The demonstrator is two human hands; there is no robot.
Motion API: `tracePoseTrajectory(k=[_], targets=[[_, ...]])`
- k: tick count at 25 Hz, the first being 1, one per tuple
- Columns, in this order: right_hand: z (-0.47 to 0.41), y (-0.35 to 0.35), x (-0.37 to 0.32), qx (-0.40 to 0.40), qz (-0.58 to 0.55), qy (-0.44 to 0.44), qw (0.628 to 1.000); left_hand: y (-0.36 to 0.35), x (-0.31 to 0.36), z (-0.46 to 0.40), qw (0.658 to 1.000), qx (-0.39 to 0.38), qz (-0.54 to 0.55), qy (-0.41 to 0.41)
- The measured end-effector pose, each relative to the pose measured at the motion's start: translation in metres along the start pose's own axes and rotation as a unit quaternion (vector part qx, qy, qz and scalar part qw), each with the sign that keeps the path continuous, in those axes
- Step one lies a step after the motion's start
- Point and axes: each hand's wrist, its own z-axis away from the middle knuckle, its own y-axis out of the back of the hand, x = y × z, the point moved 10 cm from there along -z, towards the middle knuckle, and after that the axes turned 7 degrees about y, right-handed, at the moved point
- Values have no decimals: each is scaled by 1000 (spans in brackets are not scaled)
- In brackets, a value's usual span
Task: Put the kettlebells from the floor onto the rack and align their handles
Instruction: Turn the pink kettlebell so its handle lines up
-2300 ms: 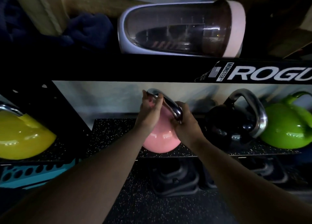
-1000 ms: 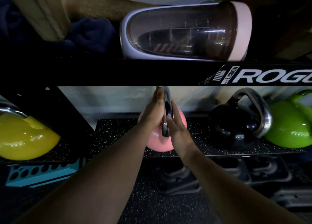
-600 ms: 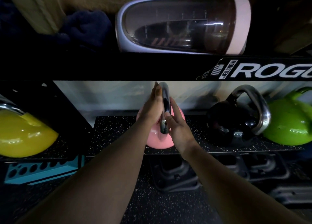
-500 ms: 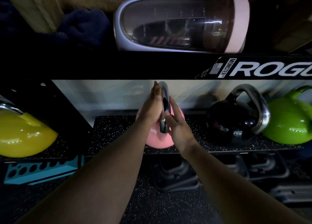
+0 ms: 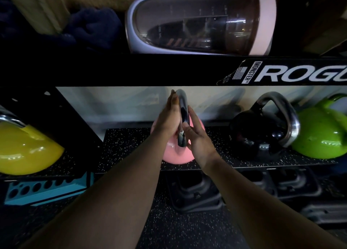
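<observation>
Four kettlebells (image 5: 317,132) on rack (image 5: 131,147), two hands (image 5: 167,121)

We see open speckled black rubber shelf mat (image 5: 131,147) left of the pink kettlebell (image 5: 175,155) up to the black steel rack upright (image 5: 62,117), while the black crossbeam (image 5: 150,70) caps its steel handle (image 5: 183,106) and the glossy black kettlebell (image 5: 259,134) crowds the right.

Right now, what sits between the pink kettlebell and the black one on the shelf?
Nothing: in the head view only bare speckled shelf mat separates the pink kettlebell from the black kettlebell.
</observation>
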Motion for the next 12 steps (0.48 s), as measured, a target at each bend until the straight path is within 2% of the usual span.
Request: tracePoseTrajectory(k=[8,12], targets=[[2,-4,-1,-10,22,6,1000,4,10,14,999,-2,-30,-37],[4,-1,-12,-16,65,-6,998,23,12,39,992,15,-110,-55]])
